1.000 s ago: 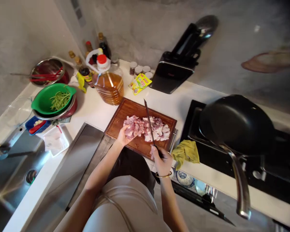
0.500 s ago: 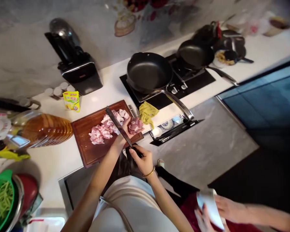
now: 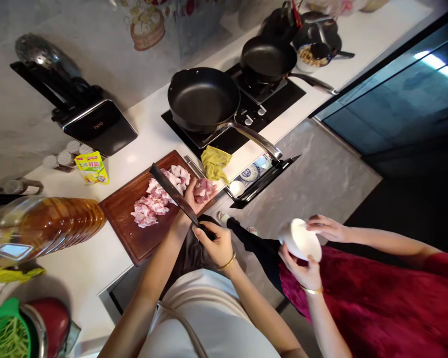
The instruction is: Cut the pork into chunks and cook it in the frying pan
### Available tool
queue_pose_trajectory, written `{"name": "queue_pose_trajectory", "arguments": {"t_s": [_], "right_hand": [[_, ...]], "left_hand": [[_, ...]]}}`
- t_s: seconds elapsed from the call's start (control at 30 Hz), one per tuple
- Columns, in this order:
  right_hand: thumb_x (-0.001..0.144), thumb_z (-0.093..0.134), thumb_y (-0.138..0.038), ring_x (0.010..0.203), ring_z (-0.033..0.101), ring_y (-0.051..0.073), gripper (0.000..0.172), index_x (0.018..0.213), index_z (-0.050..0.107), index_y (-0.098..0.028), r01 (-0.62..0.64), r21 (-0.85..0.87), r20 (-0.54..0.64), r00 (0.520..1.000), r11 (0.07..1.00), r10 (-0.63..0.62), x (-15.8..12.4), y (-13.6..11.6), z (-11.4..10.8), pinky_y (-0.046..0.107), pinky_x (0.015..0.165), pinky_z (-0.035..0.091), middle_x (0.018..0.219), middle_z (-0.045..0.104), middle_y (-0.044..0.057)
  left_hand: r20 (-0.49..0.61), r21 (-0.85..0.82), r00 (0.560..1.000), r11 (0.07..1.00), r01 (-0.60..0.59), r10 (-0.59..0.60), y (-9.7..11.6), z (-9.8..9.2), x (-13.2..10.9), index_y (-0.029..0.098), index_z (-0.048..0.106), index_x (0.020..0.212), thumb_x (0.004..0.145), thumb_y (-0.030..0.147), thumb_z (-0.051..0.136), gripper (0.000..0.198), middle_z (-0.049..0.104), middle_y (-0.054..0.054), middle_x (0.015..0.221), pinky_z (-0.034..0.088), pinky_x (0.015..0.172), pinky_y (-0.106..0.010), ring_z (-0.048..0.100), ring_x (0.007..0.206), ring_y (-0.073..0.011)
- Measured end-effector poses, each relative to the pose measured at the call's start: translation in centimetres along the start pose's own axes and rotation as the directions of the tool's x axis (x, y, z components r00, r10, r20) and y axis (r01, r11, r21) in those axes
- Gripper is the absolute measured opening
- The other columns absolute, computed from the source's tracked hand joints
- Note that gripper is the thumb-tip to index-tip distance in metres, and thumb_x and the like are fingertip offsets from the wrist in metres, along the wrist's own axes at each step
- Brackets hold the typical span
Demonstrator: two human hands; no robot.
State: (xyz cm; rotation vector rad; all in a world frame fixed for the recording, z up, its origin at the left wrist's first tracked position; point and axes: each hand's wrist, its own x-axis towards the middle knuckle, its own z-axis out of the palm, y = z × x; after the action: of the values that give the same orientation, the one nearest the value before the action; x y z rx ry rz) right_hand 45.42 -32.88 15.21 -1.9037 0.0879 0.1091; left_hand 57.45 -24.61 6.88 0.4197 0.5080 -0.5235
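Note:
My right hand [image 3: 217, 244] is closed round the black handle of a kitchen knife [image 3: 173, 193]. Its dark blade points up and to the left, passing over my left wrist. My left hand [image 3: 190, 195] cups a piece of raw meat [image 3: 204, 190] in its palm, by the right edge of the wooden cutting board [image 3: 117, 219]. Part of that hand is hidden by the blade and the meat. Chopped pale-pink meat pieces [image 3: 151, 205] lie heaped on the board, just left of the hand.
A large black frying pan [image 3: 205, 99] and a smaller pan [image 3: 269, 57] stand on the hob. A yellow cloth [image 3: 215, 163] lies beside an open drawer [image 3: 269, 179]. An oil jug [image 3: 59, 223] stands left of the board. At right, another person's hands [image 3: 302, 271] hold a white bowl [image 3: 302, 238].
The view has shifted, so the counter things sit further left. The other person with the bowl has come further into view. My hands keep their hold on the knife and meat.

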Motion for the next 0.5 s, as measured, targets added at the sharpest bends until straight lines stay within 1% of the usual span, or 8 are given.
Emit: {"name": "queue_pose_trajectory", "arguments": {"t_s": [0.1,0.2,0.27,0.33,0.4,0.43,0.5], "right_hand": [[0.081,0.063,-0.040,0.064,0.063,0.016,0.025,0.089,0.073,-0.018,0.001,0.016,0.012,1.000,1.000,-0.001,0.0,-0.4,0.1,0.025,0.062,0.050,0.075,0.071,0.004],[0.081,0.064,-0.040,0.067,0.065,0.017,0.026,0.090,0.073,-0.018,-0.001,0.042,0.036,0.999,0.999,-0.001,0.1,-0.6,0.1,0.026,0.064,0.051,0.078,0.072,0.004],[0.081,0.064,-0.040,0.068,0.066,0.017,0.025,0.091,0.072,-0.018,0.001,0.051,0.044,0.999,0.999,-0.004,0.2,-0.7,0.0,0.026,0.066,0.051,0.079,0.073,0.004],[0.080,0.065,-0.039,0.069,0.066,0.017,0.024,0.091,0.072,-0.019,0.007,0.057,0.048,0.999,0.998,-0.010,0.4,-0.6,-0.1,0.026,0.066,0.052,0.080,0.073,0.004],[0.080,0.065,-0.039,0.069,0.067,0.017,0.024,0.091,0.072,-0.019,0.021,0.063,0.056,0.998,0.998,-0.025,0.6,-0.6,-0.2,0.027,0.066,0.053,0.080,0.073,0.004],[0.080,0.065,-0.038,0.069,0.067,0.017,0.023,0.091,0.072,-0.019,0.032,0.063,0.063,0.997,0.998,-0.036,0.7,-0.6,-0.2,0.027,0.066,0.053,0.080,0.073,0.004],[0.080,0.066,-0.037,0.069,0.066,0.018,0.023,0.091,0.072,-0.019,0.058,0.058,0.076,0.995,0.997,-0.063,1.1,-0.7,-0.3,0.027,0.066,0.053,0.080,0.073,0.004]], "left_hand": [[-0.022,0.016,1.000,1.000,-0.016,0.016,0.3,-0.5,0.2,0.019,0.062,0.092,0.081,0.043,0.064,0.026,0.069,-0.006,0.093,0.056,0.080,-0.030,0.066,0.094,-0.0187],[-0.011,0.016,0.999,0.999,-0.036,0.036,0.7,-0.7,0.1,0.019,0.062,0.090,0.081,0.039,0.064,0.022,0.068,-0.004,0.090,0.053,0.064,-0.018,0.067,0.084,-0.0126],[-0.010,0.036,0.997,0.996,-0.079,0.079,1.0,-0.4,-0.2,0.019,0.063,0.089,0.081,0.038,0.064,0.022,0.067,-0.003,0.087,0.050,0.058,-0.015,0.066,0.080,-0.0109],[-0.012,0.131,0.989,0.981,-0.145,0.148,1.2,0.1,-0.7,0.019,0.063,0.089,0.081,0.041,0.063,0.023,0.067,-0.002,0.083,0.048,0.054,-0.015,0.065,0.073,-0.0102],[0.017,0.301,0.970,0.924,-0.235,0.241,1.2,0.9,-1.2,0.020,0.064,0.090,0.080,0.042,0.064,0.025,0.068,-0.003,0.080,0.048,0.054,-0.017,0.064,0.070,-0.0113],[0.057,0.397,0.957,0.873,-0.285,0.286,1.1,1.4,-1.2,0.020,0.064,0.090,0.078,0.041,0.065,0.024,0.068,-0.003,0.080,0.049,0.056,-0.018,0.064,0.071,-0.0126],[0.172,0.571,0.923,0.729,-0.377,0.343,0.5,2.3,-1.0,0.020,0.066,0.088,0.073,0.036,0.071,0.022,0.068,-0.004,0.084,0.051,0.066,-0.022,0.064,0.081,-0.0165]]}}
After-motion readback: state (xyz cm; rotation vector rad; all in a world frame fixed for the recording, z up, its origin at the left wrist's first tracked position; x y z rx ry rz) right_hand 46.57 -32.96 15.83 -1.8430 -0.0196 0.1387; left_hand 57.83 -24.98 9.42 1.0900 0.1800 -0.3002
